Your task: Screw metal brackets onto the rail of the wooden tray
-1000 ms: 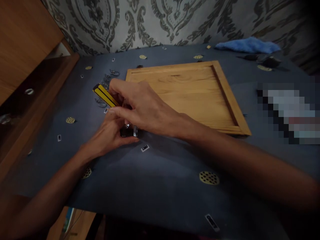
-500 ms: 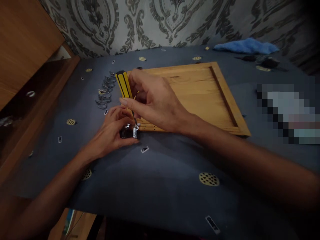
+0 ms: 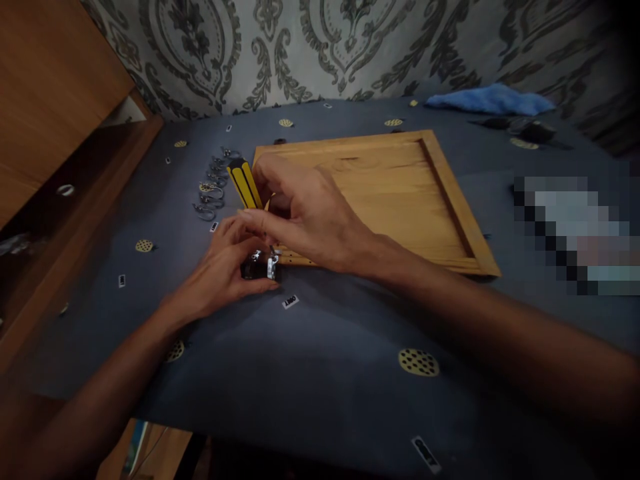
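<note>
A screwdriver with a yellow and black handle (image 3: 245,184) is gripped in my right hand (image 3: 313,217), tilted, its shaft mostly hidden by my fingers. Its lower end points down at a small shiny metal fitting (image 3: 272,267) by the front left edge of a wooden panel (image 3: 390,200) with a raised rim. My left hand (image 3: 220,267) curls around that fitting, thumb in front and fingers behind. Between thumb and fingers there is also a dark gap with another bit of bright metal. Small dark holes dot the panel's front edge beside my hands.
Several curved metal pieces (image 3: 210,193) lie in a row behind my left hand. A blue cloth (image 3: 493,100) and a dark object (image 3: 533,128) are at the back right. A blurred-out flat item (image 3: 580,233) lies at the right. Wooden shelving (image 3: 100,207) borders the left side.
The screwdriver handle and my right hand sit slightly lower, and the handle leans a little more to the left. My left hand keeps its place at the fitting. The view has shifted slightly.
</note>
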### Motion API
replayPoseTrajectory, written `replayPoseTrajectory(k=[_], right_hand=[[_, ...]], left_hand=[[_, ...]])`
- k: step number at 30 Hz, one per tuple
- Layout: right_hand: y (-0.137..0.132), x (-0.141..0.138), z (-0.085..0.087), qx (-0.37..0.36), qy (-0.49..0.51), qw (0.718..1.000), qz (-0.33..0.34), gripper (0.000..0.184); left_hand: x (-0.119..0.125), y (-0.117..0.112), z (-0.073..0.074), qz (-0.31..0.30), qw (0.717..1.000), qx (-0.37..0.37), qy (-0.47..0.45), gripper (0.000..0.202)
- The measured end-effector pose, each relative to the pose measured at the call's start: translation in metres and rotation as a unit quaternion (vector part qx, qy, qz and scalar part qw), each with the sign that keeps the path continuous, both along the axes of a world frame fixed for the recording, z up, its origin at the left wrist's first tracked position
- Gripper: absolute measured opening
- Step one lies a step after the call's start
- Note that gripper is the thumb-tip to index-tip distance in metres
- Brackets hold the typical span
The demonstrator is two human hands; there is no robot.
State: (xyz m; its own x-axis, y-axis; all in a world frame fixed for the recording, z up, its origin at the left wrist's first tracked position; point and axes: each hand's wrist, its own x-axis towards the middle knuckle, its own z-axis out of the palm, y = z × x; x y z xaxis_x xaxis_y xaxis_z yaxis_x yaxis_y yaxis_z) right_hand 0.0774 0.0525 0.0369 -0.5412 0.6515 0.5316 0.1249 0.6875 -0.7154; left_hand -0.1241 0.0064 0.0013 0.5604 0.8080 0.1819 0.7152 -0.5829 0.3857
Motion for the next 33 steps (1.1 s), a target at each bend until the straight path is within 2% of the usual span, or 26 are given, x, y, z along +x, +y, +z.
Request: replayPoseTrajectory(k=[4,11,16,20,27,33], right_hand=[[-0.001,-0.001,0.001,0.002,-0.005,1.0,0.009,0.029],[0.0,0.004,0.01,-0.055,-0.027,0.997,0.054,0.03],[0.0,0.002,0.011,-0.078,-0.01,0.996,0.038,0.038],[-0.001,0.0,0.008,-0.105,-0.002,0.994,0.012,0.035],[0.002,-0.004,0.0,-0.05,0.014,0.998,-0.029,0.038],[0.0,-0.002,0.001,-0.116,0.045,0.991,-0.048,0.029]], left_hand=[[0.001,-0.001,0.003,0.004,1.0,-0.022,0.001,0.049],[0.002,-0.002,0.005,0.006,1.0,-0.025,-0.002,0.047],[0.003,-0.002,0.009,0.01,0.999,-0.043,0.016,0.043],[0.002,-0.001,0.008,0.009,0.999,-0.04,0.014,0.044],[0.002,-0.002,0.006,0.003,1.0,-0.028,0.008,0.048],[0.001,-0.001,0.006,0.006,0.999,-0.031,0.003,0.045]])
